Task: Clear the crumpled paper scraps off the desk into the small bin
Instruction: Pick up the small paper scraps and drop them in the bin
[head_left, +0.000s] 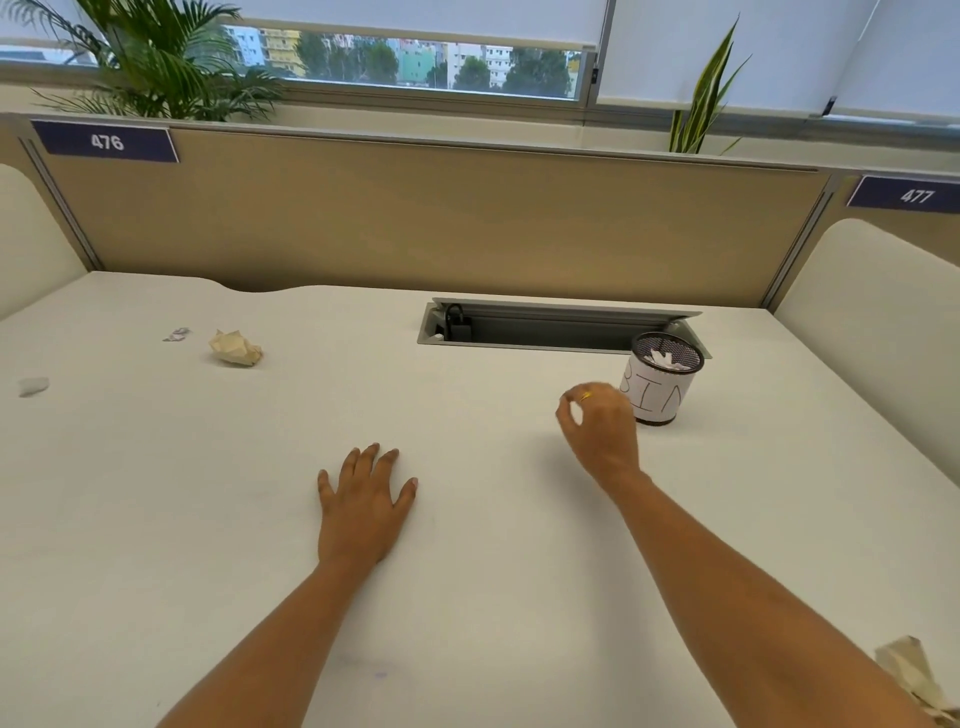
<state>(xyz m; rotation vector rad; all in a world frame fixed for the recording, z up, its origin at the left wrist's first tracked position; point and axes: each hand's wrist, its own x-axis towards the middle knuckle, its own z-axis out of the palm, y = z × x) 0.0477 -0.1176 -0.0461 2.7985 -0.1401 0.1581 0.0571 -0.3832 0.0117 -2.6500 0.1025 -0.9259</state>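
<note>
The small bin (658, 387), a black mesh cup wrapped in white paper with letters on it, stands at the right of the desk with white paper inside. My right hand (600, 426) hovers just left of it, blurred, fingers loosely curled, nothing visible in them. My left hand (363, 499) lies flat on the desk, fingers spread. A beige crumpled paper ball (235, 348) sits far left. Beside it lie a tiny scrap (176, 334) and a pale scrap (34, 385) near the left edge. Another beige crumpled paper (909, 675) lies at the bottom right corner.
An open cable tray (545, 330) with a black plug sits in the desk behind the bin. A tan partition (415, 218) closes the back, white dividers flank both sides, and plants stand behind by the window.
</note>
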